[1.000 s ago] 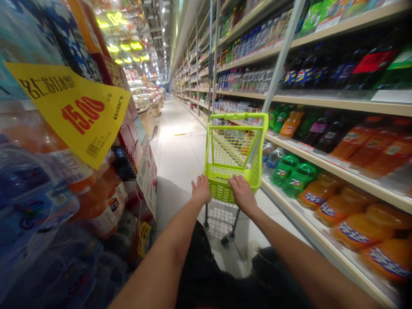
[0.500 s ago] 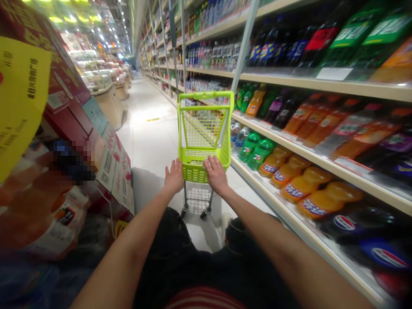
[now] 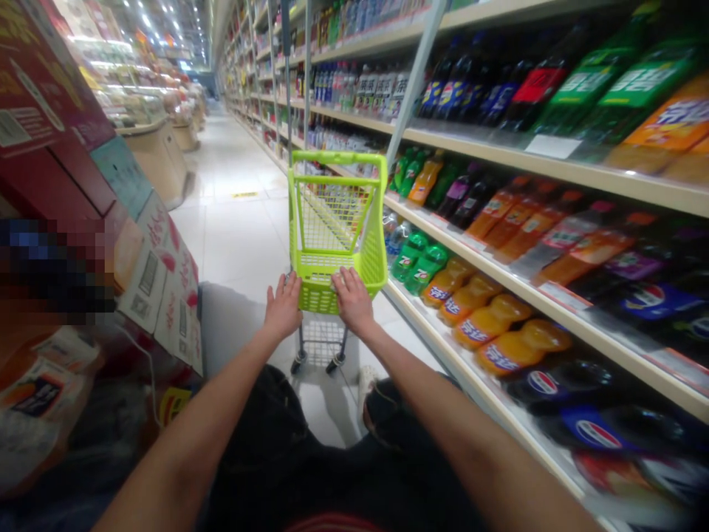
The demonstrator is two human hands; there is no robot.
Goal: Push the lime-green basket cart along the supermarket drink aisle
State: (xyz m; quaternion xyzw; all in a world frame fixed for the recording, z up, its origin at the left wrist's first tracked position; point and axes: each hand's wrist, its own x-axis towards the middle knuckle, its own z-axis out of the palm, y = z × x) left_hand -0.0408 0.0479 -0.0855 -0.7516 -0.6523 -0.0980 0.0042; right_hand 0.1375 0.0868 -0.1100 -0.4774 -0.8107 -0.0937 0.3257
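A small lime-green shopping cart [image 3: 339,157] stands upright in front of my legs, with a lattice basket on dark legs and casters. My left hand [image 3: 283,307] lies against the basket's near left corner, its fingers stretched forward and its thumb apart. Over the near rim of the basket, my right hand [image 3: 353,301] rests with its fingers bent over the edge; its thumb is hidden. Through the lattice the basket shows no goods. A thin pole [image 3: 288,96] rises from the cart's left side.
Shelves on the right hold cola bottles [image 3: 570,380], orange soda bottles [image 3: 518,347] and green soda bottles [image 3: 425,267]. Stacked cartons [image 3: 160,281] and packaged goods [image 3: 44,399] crowd the left side. A pale tiled aisle [image 3: 216,162] runs ahead past display counters [image 3: 149,162].
The cart and both hands sit slightly farther left in view. The right shelves and left cartons have also shifted left. Both hands stay on the cart.
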